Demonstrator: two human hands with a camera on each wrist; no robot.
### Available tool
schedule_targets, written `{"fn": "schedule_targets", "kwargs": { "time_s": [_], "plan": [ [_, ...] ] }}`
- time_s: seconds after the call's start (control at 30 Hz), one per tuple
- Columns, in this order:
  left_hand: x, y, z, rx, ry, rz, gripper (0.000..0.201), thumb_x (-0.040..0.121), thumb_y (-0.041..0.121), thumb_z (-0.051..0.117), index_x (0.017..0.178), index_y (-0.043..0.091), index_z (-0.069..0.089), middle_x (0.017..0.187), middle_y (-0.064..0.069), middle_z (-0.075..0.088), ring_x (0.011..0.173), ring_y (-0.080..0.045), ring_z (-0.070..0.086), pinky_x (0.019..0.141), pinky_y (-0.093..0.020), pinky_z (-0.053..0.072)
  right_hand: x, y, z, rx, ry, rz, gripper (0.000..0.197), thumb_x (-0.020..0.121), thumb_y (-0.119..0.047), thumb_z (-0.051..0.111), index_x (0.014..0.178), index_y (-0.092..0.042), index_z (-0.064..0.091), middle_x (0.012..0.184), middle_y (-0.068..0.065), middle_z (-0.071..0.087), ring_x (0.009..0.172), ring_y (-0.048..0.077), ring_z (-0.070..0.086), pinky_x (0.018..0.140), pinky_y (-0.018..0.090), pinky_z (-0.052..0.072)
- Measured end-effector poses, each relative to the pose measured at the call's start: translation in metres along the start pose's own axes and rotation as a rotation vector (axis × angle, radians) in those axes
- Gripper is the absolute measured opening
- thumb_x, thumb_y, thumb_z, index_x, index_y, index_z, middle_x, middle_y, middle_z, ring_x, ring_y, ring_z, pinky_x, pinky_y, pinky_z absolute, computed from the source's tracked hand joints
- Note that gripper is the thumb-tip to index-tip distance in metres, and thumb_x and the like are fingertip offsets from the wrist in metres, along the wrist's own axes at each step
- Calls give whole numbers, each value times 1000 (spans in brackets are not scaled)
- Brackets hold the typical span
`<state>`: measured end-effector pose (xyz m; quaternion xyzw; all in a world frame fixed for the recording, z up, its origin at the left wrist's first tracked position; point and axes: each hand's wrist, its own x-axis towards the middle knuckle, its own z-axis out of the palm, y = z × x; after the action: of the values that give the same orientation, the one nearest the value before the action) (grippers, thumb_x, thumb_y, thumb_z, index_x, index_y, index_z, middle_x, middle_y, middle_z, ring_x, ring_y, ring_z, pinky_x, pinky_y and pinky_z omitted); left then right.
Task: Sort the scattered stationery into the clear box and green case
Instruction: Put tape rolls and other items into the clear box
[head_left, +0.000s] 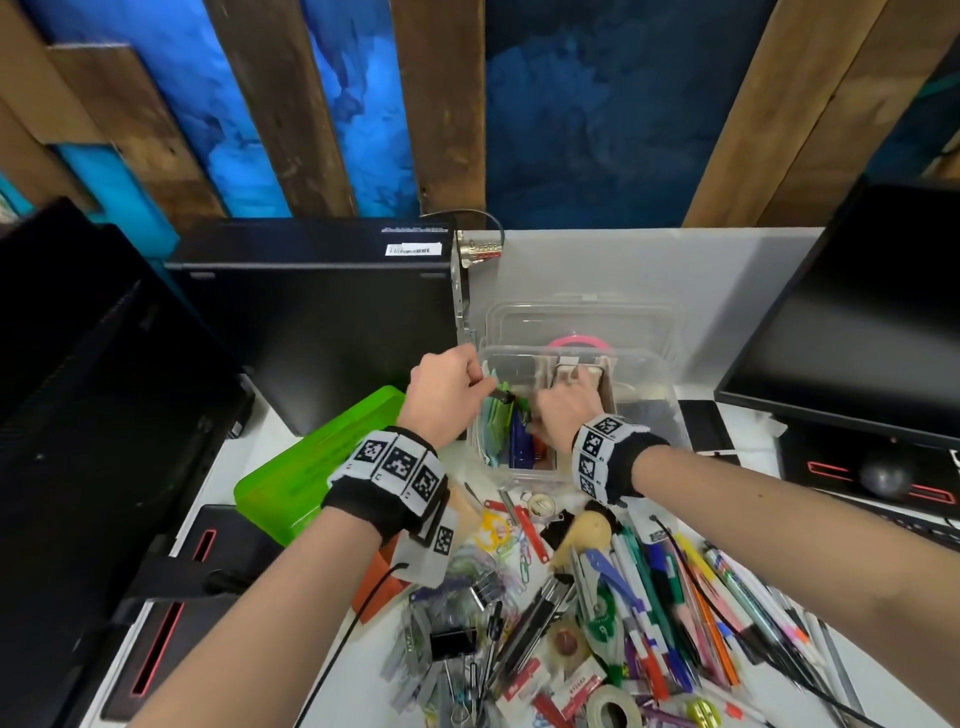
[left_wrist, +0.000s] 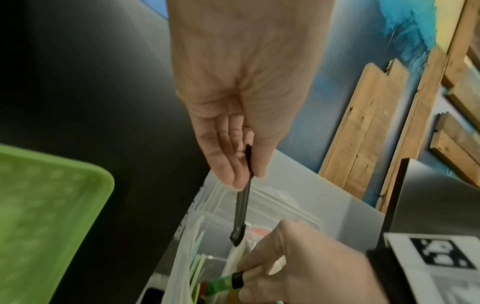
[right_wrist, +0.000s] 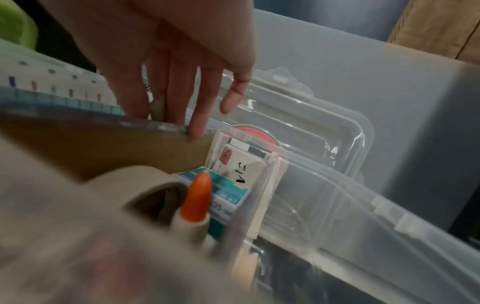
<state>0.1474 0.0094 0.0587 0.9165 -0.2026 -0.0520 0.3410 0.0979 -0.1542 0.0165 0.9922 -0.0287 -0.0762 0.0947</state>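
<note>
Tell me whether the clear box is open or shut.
Open: the clear box has its lid off behind it, and both hands reach inside.

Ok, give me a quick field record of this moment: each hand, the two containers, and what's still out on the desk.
left hand: pinches a slim black flat tool, tip pointing down over the box
right hand: inside the box, fingers among the standing items; whether it grips anything is unclear
clear plastic box: open, lid behind it, partly filled
green plastic case: lies left of the box, beside the left wrist
desk pile: pens, clips and tape rolls unsorted, near side
</note>
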Motion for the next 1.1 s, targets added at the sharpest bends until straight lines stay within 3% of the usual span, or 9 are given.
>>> {"fn": "schedule_targets", "kwargs": {
  "time_s": [0.07,0.13,0.23,0.33,0.47,0.6,0.87,0.97,1.1],
  "plan": [
    [3,-1,9,11,-11,-11,26,83,33,66,71,17,49,64,-1,64,66,-24,66,73,-40,55,-2,-1,2,7,-33,11,33,87,-53,53,84,-22,61,78,-3,61,89,21,57,103,47,21],
    [5,0,16,38,-28,-23,26,84,32,64,71,17,48,66,-3,65,68,-24,66,74,-40,55,-5,1,1,107,-68,26,35,87,-55,51,83,-23,62,78,-4,61,90,21,56,105,51,16],
    [11,6,24,110,-63,-42,22,88,28,59,74,14,48,78,-9,67,81,-30,64,78,-39,52,-6,11,-3,296,17,63,20,92,-37,48,91,-25,64,88,-4,66,97,21,59,109,54,14],
    [19,16,34,164,-85,-92,14,92,19,53,92,6,57,100,-17,65,97,-37,60,83,-40,50,-8,27,-7,380,102,156,27,93,-26,44,111,-30,64,106,-5,66,105,21,58,108,49,23],
    [30,25,54,224,-119,-132,21,96,16,50,108,2,60,111,-19,62,105,-36,59,85,-40,49,-15,45,-10,431,65,193,31,92,-24,44,117,-34,61,115,-5,64,112,20,54,107,49,20],
    [38,31,71,306,-172,-83,18,95,7,50,109,2,60,108,-17,64,103,-33,62,80,-37,52,-26,54,-10,492,47,220,31,94,-22,45,118,-32,61,120,-5,62,116,18,53,112,51,13],
    [35,31,84,473,-371,104,17,91,9,55,104,4,63,107,-15,66,101,-31,63,82,-36,52,-38,48,-5,509,57,141,27,92,-24,47,113,-30,64,124,-5,59,110,16,54,105,45,22],
    [23,37,71,555,-308,174,19,93,14,49,108,8,60,107,-12,64,100,-31,62,79,-37,50,-45,40,-8,469,65,89,26,91,-27,48,114,-26,61,118,-2,56,110,19,51,99,42,28],
    [-19,44,51,495,-148,311,19,95,26,43,101,15,57,91,-7,67,84,-30,65,66,-33,44,-68,23,-9,466,169,-44,18,86,-22,51,100,-14,58,103,4,54,100,22,52,88,38,41]
  ]
}}
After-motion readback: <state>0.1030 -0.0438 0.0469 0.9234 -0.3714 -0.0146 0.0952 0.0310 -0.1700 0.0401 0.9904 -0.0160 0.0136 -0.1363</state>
